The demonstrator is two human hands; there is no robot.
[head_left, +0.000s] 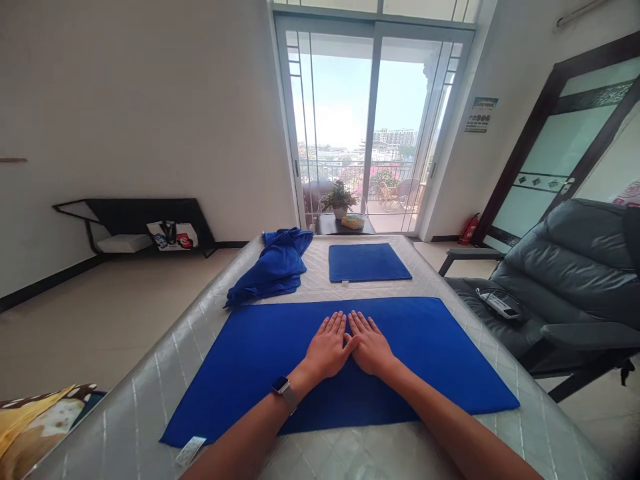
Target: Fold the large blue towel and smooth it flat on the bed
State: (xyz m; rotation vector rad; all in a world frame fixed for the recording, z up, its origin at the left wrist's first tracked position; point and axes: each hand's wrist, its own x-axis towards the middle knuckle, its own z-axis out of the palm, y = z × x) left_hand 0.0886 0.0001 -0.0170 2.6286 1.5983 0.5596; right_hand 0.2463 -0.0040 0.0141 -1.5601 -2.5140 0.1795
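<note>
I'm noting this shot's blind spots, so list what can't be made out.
All in the head view:
- Spread blue cloth: the patches under the left hand and right hand are hidden by them.
- White tag at its near-left corner: print too small to read.
- Crumpled blue cloth: full outline hidden by its own folds.
- Patterned fabric, lower left: cut off by the picture's edge.

Your silvery quilted mattress (150,387) bears a large flat blue cloth (345,403), a smaller rectangular blue cloth (369,262) and a crumpled blue cloth (274,267).
</note>
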